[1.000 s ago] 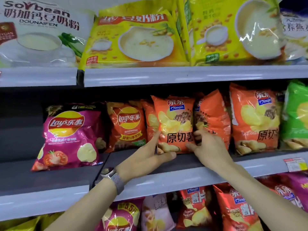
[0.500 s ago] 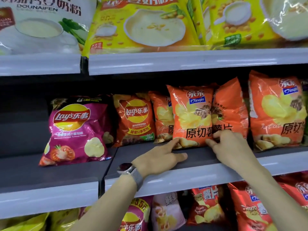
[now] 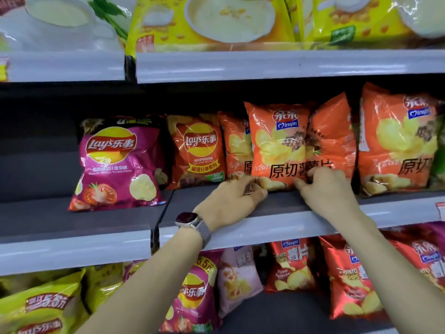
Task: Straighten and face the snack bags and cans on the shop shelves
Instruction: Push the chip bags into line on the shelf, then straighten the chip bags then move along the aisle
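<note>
While both forearms reach up toward the shelf, a watch [image 3: 186, 219] with a mesh band sits on the left wrist, below and left of the front orange bag [image 3: 277, 145]. Straight below that bag, on the lower shelf, stand red chip bags [image 3: 292, 268]; lower and further left of it lie a purple bag [image 3: 192, 292] and yellow bags [image 3: 43, 307].

The grey shelf lip [image 3: 277, 227] runs just under the bag. The left grip [image 3: 231, 201] is at its lower left corner, fingers curled and thumb pressed in, grasping that corner. The right grip [image 3: 330, 191] is at its lower right corner, fingers bent onto the edge and pinching it. The front orange bag stands upright on the middle shelf, face forward, between the two.

Tucked behind its left edge is a second orange bag [image 3: 237, 145], and behind its right edge a turned orange bag [image 3: 333, 141] overlaps it. Further left stand an orange Lay's bag [image 3: 199, 150] and, well apart, a magenta Lay's bag [image 3: 118, 162] leaning back. To the right stands a matching orange bag [image 3: 397, 143].

Above it runs the upper shelf rail [image 3: 289, 65], carrying yellow soy-drink bags [image 3: 228, 18] and, up to the left, a white bag [image 3: 60, 20].
</note>
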Demonstrator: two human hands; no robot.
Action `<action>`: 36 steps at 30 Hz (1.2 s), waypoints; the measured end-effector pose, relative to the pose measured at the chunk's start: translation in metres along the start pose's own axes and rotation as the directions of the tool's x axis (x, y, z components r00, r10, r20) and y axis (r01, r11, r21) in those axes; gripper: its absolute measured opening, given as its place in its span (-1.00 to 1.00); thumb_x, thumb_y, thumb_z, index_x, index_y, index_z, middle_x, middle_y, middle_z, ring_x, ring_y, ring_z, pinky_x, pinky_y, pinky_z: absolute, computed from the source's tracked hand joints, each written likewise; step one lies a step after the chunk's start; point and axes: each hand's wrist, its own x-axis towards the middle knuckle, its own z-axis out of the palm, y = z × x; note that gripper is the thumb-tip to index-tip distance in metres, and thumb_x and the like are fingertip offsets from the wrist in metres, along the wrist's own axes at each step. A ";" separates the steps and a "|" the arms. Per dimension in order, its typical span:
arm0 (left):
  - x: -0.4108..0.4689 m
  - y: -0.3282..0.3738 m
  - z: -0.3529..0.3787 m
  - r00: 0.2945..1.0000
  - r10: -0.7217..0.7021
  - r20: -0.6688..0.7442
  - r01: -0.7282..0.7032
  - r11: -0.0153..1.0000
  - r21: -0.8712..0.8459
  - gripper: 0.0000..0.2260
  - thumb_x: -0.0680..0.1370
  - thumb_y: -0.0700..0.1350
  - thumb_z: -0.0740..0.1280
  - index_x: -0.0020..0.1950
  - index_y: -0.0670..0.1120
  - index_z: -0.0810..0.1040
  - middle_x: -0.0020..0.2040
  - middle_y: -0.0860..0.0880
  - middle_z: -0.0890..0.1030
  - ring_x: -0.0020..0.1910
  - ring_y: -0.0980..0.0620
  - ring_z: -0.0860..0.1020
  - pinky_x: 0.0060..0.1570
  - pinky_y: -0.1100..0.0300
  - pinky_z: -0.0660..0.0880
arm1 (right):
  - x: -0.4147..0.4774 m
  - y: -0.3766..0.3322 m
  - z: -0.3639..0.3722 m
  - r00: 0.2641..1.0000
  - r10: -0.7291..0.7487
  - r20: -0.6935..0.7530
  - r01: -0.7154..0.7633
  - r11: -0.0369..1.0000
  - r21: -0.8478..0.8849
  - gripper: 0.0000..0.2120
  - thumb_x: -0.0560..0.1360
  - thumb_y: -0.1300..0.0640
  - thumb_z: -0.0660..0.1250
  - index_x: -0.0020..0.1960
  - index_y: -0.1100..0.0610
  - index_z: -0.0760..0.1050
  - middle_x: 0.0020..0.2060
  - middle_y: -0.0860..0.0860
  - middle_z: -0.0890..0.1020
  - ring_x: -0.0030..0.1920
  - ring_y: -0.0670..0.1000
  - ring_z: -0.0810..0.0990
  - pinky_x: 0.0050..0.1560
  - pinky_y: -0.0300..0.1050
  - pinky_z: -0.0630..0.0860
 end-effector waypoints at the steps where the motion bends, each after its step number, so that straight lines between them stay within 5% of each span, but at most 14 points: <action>1: -0.002 0.000 0.000 1.000 -0.007 -0.017 0.008 1.000 0.025 -0.57 0.70 0.18 0.22 0.53 0.06 0.46 0.42 -0.07 0.58 0.36 -0.11 0.54 0.33 0.10 0.43 | -0.001 -0.001 0.000 1.000 0.002 0.015 -0.002 1.000 0.010 -0.62 0.58 -0.14 0.39 0.03 0.20 0.61 -0.03 0.27 0.64 0.05 0.35 0.59 0.03 0.15 0.57; 7: -0.015 0.016 -0.011 0.972 -0.043 -0.233 0.062 0.995 0.076 -0.69 0.68 0.09 0.23 0.32 0.03 0.64 0.11 -0.05 0.72 0.06 -0.10 0.65 0.11 -0.04 0.60 | -0.007 -0.003 -0.026 0.993 -0.056 0.103 0.050 0.997 0.066 -0.59 0.59 -0.16 0.34 -0.19 0.17 0.48 -0.23 0.16 0.58 -0.14 0.26 0.58 -0.20 0.05 0.45; 9: -0.026 0.025 -0.012 0.961 -0.039 -0.275 0.087 0.983 0.164 -0.59 0.62 0.18 0.16 0.33 0.06 0.62 0.13 -0.04 0.72 0.10 -0.14 0.65 0.13 -0.08 0.60 | -0.020 -0.003 -0.039 0.988 -0.113 0.100 0.108 0.992 0.061 -0.57 0.61 -0.16 0.33 -0.09 0.24 0.53 -0.24 0.14 0.60 -0.11 0.25 0.61 -0.14 0.09 0.52; 14: -0.072 0.051 -0.006 0.928 0.013 -0.372 0.062 0.980 0.190 -0.62 0.63 0.18 0.26 0.40 0.09 0.56 0.20 0.01 0.70 0.10 -0.06 0.64 0.18 -0.02 0.56 | -0.067 0.010 -0.068 0.922 -0.356 0.149 0.349 0.934 0.072 -0.48 0.60 -0.22 0.28 0.42 0.10 0.51 0.30 0.09 0.61 0.30 0.20 0.55 0.24 0.16 0.53; 16: -0.105 0.059 0.001 0.899 0.001 -0.438 0.054 0.992 0.115 -0.67 0.66 0.14 0.30 0.41 0.12 0.56 0.14 0.09 0.70 -0.07 0.14 0.60 0.09 0.10 0.51 | -0.094 0.020 -0.079 0.898 -0.423 0.122 0.403 0.901 0.158 -0.50 0.60 -0.20 0.29 0.45 0.03 0.50 0.36 0.00 0.58 0.38 0.10 0.50 0.35 0.09 0.46; 18: -0.141 0.063 0.014 0.870 -0.053 -0.490 0.086 0.995 0.047 -0.69 0.66 0.14 0.29 0.38 0.14 0.58 0.04 0.17 0.69 0.00 0.20 0.60 0.06 0.15 0.50 | -0.122 0.033 -0.083 0.883 -0.463 0.084 0.434 0.870 0.234 -0.55 0.60 -0.19 0.31 0.41 -0.02 0.53 0.35 -0.07 0.59 0.40 0.02 0.49 0.39 0.00 0.38; 23: -0.193 0.041 0.074 0.888 -0.201 -0.414 0.293 0.941 0.172 -0.66 0.58 0.17 0.23 0.28 0.12 0.62 -0.03 0.21 0.69 -0.02 0.04 0.64 -0.03 0.02 0.57 | -0.171 0.057 -0.045 0.810 -0.532 0.247 0.456 0.836 0.305 -0.57 0.63 -0.19 0.25 0.39 -0.01 0.54 0.26 -0.10 0.61 0.31 -0.04 0.52 0.23 -0.11 0.45; 29: -0.213 -0.023 0.132 0.828 -0.460 -0.321 0.526 0.836 0.158 -0.66 0.58 0.15 0.27 0.34 0.17 0.52 0.08 0.06 0.70 0.10 -0.13 0.64 0.01 -0.05 0.61 | -0.208 0.065 0.032 0.733 -0.475 0.488 0.371 0.879 0.298 -0.59 0.62 -0.20 0.28 0.42 -0.09 0.47 0.33 -0.12 0.57 0.33 0.00 0.53 0.21 0.06 0.55; 36: -0.196 -0.111 0.153 0.734 -0.576 -0.359 0.618 0.786 0.001 -0.24 0.57 0.09 0.45 0.67 0.06 0.14 0.51 -0.10 0.41 0.46 -0.23 0.40 0.18 -0.17 0.52 | -0.193 0.062 0.136 0.780 -0.263 0.568 0.094 0.947 0.308 -0.44 0.58 -0.04 0.41 0.52 0.05 0.38 0.39 0.02 0.56 0.37 0.12 0.54 0.26 0.09 0.54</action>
